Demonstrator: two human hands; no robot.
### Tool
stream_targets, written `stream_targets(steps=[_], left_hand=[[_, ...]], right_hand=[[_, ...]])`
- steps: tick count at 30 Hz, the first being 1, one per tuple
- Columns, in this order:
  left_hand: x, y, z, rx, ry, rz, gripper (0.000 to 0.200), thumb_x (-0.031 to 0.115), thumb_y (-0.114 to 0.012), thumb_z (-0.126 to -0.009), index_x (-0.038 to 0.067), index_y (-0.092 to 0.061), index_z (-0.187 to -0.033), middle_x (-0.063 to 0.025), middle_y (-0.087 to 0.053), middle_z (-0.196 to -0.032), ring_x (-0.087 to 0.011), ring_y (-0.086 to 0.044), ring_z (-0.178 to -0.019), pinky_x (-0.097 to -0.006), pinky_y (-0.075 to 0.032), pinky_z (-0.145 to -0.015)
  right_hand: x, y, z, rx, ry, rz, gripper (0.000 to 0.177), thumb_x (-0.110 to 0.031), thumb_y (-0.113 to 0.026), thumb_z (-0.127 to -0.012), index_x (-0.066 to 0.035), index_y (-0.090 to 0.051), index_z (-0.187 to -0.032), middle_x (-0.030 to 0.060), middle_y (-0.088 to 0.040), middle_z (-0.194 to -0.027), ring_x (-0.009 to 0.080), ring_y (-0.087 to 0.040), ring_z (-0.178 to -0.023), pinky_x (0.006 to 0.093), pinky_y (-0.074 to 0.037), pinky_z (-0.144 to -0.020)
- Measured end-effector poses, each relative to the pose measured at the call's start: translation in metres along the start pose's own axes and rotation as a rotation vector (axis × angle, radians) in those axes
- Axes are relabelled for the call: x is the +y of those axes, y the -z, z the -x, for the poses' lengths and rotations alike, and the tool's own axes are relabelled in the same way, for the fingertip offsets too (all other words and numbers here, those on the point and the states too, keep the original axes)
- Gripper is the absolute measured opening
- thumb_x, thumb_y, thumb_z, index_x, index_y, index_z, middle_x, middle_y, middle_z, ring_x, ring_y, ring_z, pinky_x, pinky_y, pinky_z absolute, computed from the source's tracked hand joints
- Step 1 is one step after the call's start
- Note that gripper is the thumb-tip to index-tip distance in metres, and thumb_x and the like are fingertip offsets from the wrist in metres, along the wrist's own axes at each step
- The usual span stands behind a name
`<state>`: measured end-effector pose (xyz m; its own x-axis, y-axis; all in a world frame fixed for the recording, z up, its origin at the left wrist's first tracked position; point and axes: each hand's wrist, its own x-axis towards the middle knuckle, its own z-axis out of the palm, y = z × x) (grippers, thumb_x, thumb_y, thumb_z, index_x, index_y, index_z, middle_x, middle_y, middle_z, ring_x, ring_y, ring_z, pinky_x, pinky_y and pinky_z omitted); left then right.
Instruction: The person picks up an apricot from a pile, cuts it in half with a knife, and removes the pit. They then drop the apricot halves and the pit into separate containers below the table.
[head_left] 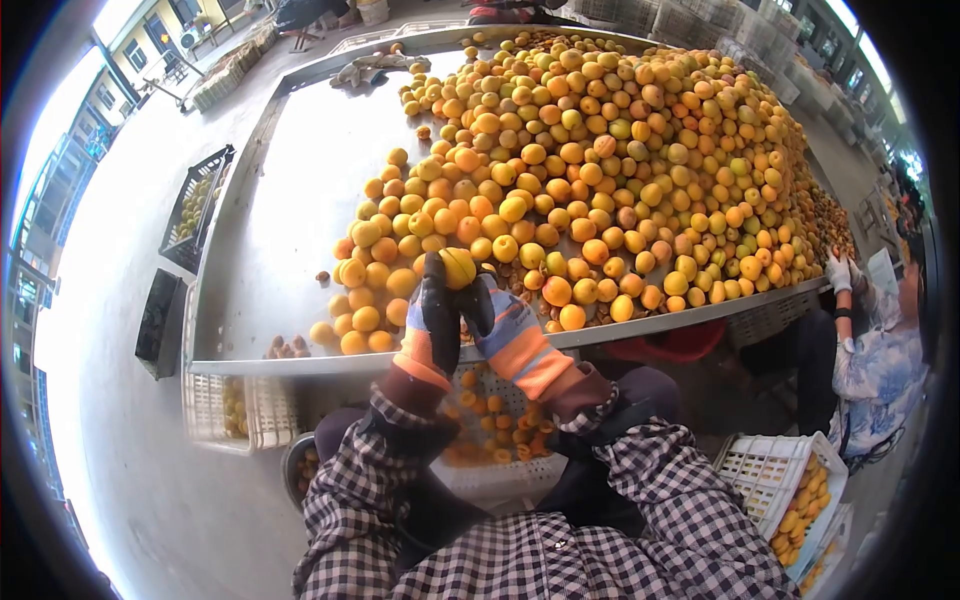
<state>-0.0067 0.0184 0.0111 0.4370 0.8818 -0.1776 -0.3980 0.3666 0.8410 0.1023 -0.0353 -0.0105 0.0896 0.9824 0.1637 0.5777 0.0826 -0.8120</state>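
An apricot (458, 268), yellow-orange, is held between my two gloved hands above the near edge of the metal table (270, 225). My left hand (433, 318), in a black and orange glove, is closed on its left side. From the right, my right hand (508, 330), in a grey, orange and black glove, is closed against the same fruit; some of its fingers are hidden. A large heap of apricots (600, 150) covers much of the table beyond. Below my hands, between my knees, a crate (490, 480) contains apricot pieces.
Some brown pits (288, 347) lie at the table's near left corner. A cloth glove (378, 68) rests at the far side. Black crates (195, 210) stand left on the floor; a white crate of apricots (765, 480) is at right. Another person (880, 350) works at the right end.
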Motion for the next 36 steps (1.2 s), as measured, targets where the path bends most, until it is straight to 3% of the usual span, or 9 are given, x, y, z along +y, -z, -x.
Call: stream_targets(steps=[4, 6, 11, 15, 19, 29, 32, 34, 36], left_hand=[[-0.002, 0.016, -0.005, -0.079, -0.112, -0.150, 0.049, 0.045, -0.045, -0.099, -0.001, -0.060, -0.107, -0.0096, -0.065, -0.083, -0.0162, -0.062, -0.069, -0.0272, -0.049, -0.063], [-0.001, 0.018, -0.007, -0.104, -0.379, -0.511, 0.045, 0.040, -0.050, -0.098, -0.001, -0.059, -0.116, -0.0092, -0.065, -0.098, -0.0142, -0.062, -0.083, -0.0278, -0.051, -0.074], [0.010, 0.009, 0.000, -0.199, -0.040, -0.328, 0.043, 0.010, -0.067, -0.088, -0.001, -0.053, -0.127, -0.0066, -0.062, -0.108, -0.0128, -0.060, -0.093, -0.0255, -0.051, -0.082], [-0.003, 0.010, -0.011, -0.079, -0.388, -0.540, 0.042, 0.013, -0.072, -0.083, 0.001, -0.058, -0.121, -0.0040, -0.065, -0.105, -0.0108, -0.061, -0.092, -0.0254, -0.052, -0.082], [0.003, 0.011, -0.008, -0.098, -0.422, -0.531, 0.039, 0.010, -0.070, -0.083, 0.000, -0.059, -0.119, -0.0051, -0.064, -0.107, -0.0118, -0.061, -0.094, -0.0264, -0.051, -0.084], [0.007, 0.011, -0.005, -0.184, -0.400, -0.400, 0.046, 0.008, -0.068, -0.082, -0.003, -0.054, -0.124, -0.0075, -0.060, -0.113, -0.0147, -0.060, -0.098, -0.0271, -0.051, -0.084], [0.007, 0.015, -0.005, -0.178, -0.446, -0.453, 0.049, 0.012, -0.064, -0.081, -0.002, -0.053, -0.126, -0.0081, -0.060, -0.112, -0.0153, -0.060, -0.097, -0.0278, -0.052, -0.081], [0.007, 0.015, -0.003, -0.144, -0.449, -0.495, 0.054, 0.016, -0.061, -0.079, -0.002, -0.053, -0.129, -0.0084, -0.061, -0.111, -0.0164, -0.060, -0.100, -0.0285, -0.052, -0.083], [0.010, 0.014, -0.001, -0.159, -0.256, -0.383, 0.059, 0.015, -0.060, -0.077, -0.001, -0.050, -0.133, -0.0094, -0.061, -0.110, -0.0178, -0.061, -0.095, -0.0283, -0.052, -0.078]], right_hand=[[-0.005, 0.008, 0.000, 0.066, -0.058, 0.097, 0.039, -0.023, -0.060, -0.090, -0.003, -0.048, -0.121, 0.0229, -0.064, -0.097, 0.0417, -0.062, -0.092, 0.0461, -0.051, -0.074], [-0.007, 0.016, -0.001, 0.072, -0.033, 0.098, 0.049, -0.021, -0.062, -0.088, -0.003, -0.043, -0.129, 0.0236, -0.064, -0.100, 0.0414, -0.062, -0.094, 0.0456, -0.051, -0.078], [-0.001, 0.024, 0.002, 0.086, -0.014, 0.129, 0.061, -0.018, -0.063, -0.087, -0.003, -0.035, -0.139, 0.0238, -0.064, -0.104, 0.0406, -0.061, -0.098, 0.0436, -0.051, -0.082], [0.003, 0.019, -0.004, 0.000, 0.033, 0.001, 0.060, -0.014, -0.062, -0.087, -0.002, -0.034, -0.139, 0.0248, -0.060, -0.113, 0.0400, -0.059, -0.105, 0.0416, -0.051, -0.084], [0.017, 0.008, -0.008, 0.062, 0.229, -0.225, 0.059, -0.009, -0.061, -0.087, -0.001, -0.035, -0.139, 0.0246, -0.058, -0.119, 0.0392, -0.059, -0.109, 0.0396, -0.051, -0.087], [0.012, 0.006, -0.007, 0.097, 0.219, -0.280, 0.061, -0.008, -0.064, -0.087, -0.002, -0.034, -0.140, 0.0233, -0.054, -0.125, 0.0362, -0.056, -0.119, 0.0381, -0.049, -0.093], [0.013, 0.006, -0.008, 0.179, 0.280, -0.308, 0.057, -0.008, -0.065, -0.087, -0.003, -0.038, -0.137, 0.0188, -0.059, -0.117, 0.0297, -0.062, -0.109, 0.0341, -0.051, -0.088], [0.013, 0.016, -0.012, 0.033, -0.094, -0.785, 0.049, -0.006, -0.064, -0.088, -0.002, -0.043, -0.133, 0.0111, -0.062, -0.104, 0.0187, -0.063, -0.093, 0.0294, -0.051, -0.079], [0.016, 0.021, -0.017, 0.073, -0.047, -0.768, 0.041, -0.004, -0.061, -0.090, -0.004, -0.048, -0.129, 0.0027, -0.060, -0.091, 0.0079, -0.055, -0.077, 0.0232, -0.048, -0.066]])
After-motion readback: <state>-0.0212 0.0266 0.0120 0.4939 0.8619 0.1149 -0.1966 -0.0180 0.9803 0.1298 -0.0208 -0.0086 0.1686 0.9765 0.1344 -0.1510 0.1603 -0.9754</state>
